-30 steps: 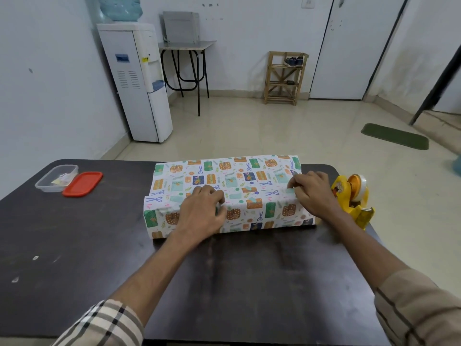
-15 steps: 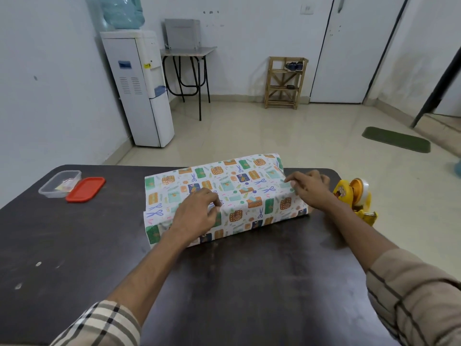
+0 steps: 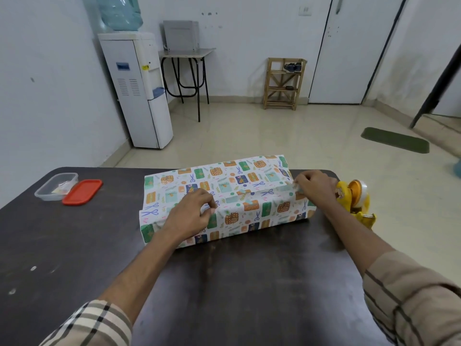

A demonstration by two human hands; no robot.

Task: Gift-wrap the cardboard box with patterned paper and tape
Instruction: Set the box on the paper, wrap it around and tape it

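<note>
Turned askew since a second ago, the gift-patterned paper-wrapped cardboard box [image 3: 224, 176] lies on the dark worktop [image 3: 74, 258]; left hand [image 3: 189, 216] and right hand [image 3: 315, 188] each pinch its top seam flap [image 3: 252, 194], likely ahead of taping.

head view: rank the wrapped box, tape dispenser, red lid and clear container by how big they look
1. wrapped box, clearly largest
2. tape dispenser, though the right hand hides part of it
3. red lid and clear container: look about alike, so unranked
</note>
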